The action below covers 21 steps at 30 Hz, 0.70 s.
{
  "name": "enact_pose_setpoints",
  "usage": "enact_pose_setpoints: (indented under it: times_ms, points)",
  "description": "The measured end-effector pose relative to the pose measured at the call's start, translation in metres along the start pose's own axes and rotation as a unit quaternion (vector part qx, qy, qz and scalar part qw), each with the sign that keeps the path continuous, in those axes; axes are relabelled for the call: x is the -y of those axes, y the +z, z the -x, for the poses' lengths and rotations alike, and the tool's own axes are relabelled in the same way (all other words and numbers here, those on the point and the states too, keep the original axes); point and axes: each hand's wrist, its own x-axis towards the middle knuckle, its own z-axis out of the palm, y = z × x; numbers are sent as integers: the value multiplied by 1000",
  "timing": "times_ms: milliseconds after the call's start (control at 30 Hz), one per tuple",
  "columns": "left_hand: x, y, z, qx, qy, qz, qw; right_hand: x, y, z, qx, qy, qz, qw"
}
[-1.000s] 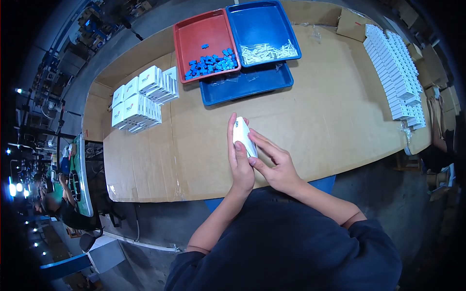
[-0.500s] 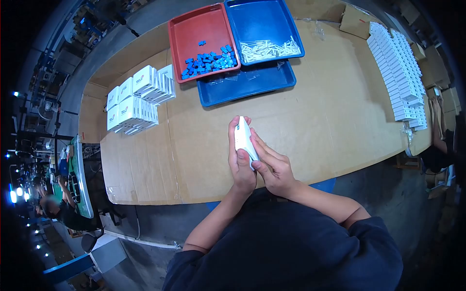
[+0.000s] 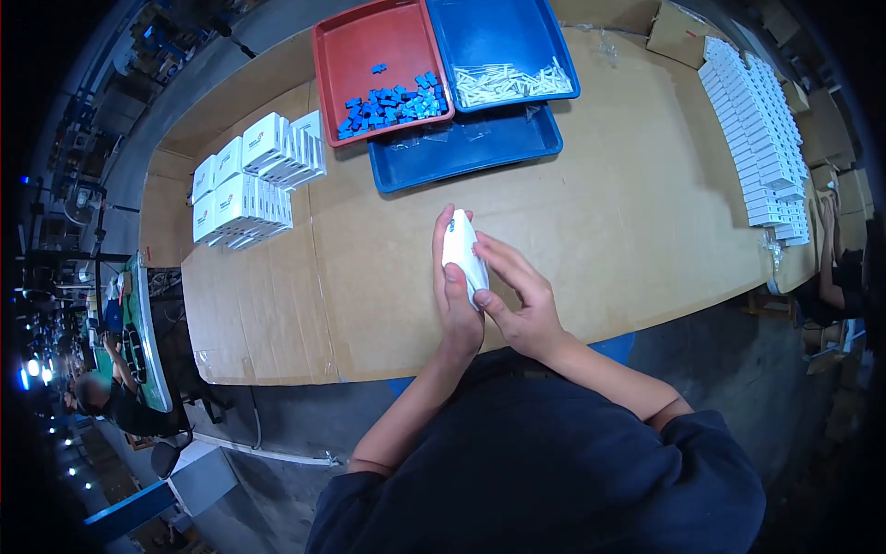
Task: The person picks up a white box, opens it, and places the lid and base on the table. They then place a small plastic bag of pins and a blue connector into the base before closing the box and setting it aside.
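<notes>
A small white box [image 3: 464, 251] is held upright on its edge above the cardboard-covered table, near its front edge. My left hand [image 3: 456, 300] wraps round the box from the left, its thumb on the near side. From the right, my right hand [image 3: 524, 300] touches the box with fingertips and thumb, its fingers partly curled. Beyond the hands lie a red tray [image 3: 374, 46] with blue pieces [image 3: 392, 106], a blue tray [image 3: 498, 37] with thin white pieces [image 3: 512, 85], and a lower blue tray [image 3: 466, 152] partly beneath them.
Stacked white boxes [image 3: 245, 185] stand on the left of the table [image 3: 572, 240]. Long rows of white boxes [image 3: 761, 138] line the right side. One person [image 3: 120, 402] is at a green table at far left; another person's arm [image 3: 828, 258] shows at far right.
My right hand's fingers have opened a little and shifted along the box. The box is turned slightly, showing more of its broad face. The whole view has shifted slightly.
</notes>
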Motion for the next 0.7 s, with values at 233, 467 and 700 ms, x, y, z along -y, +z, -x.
enact_pose_setpoints:
  times_ms: [233,467,700]
  points:
    - [3,5,0,4,-11,-8,1000,-12,4,-4,-40,1,-41,998]
    - [9,2,3,-18,48,-95,994,-20,11,-3,-43,-92,13,995]
    - [5,5,7,-18,35,-90,995,-16,13,-3,-51,-103,23,993]
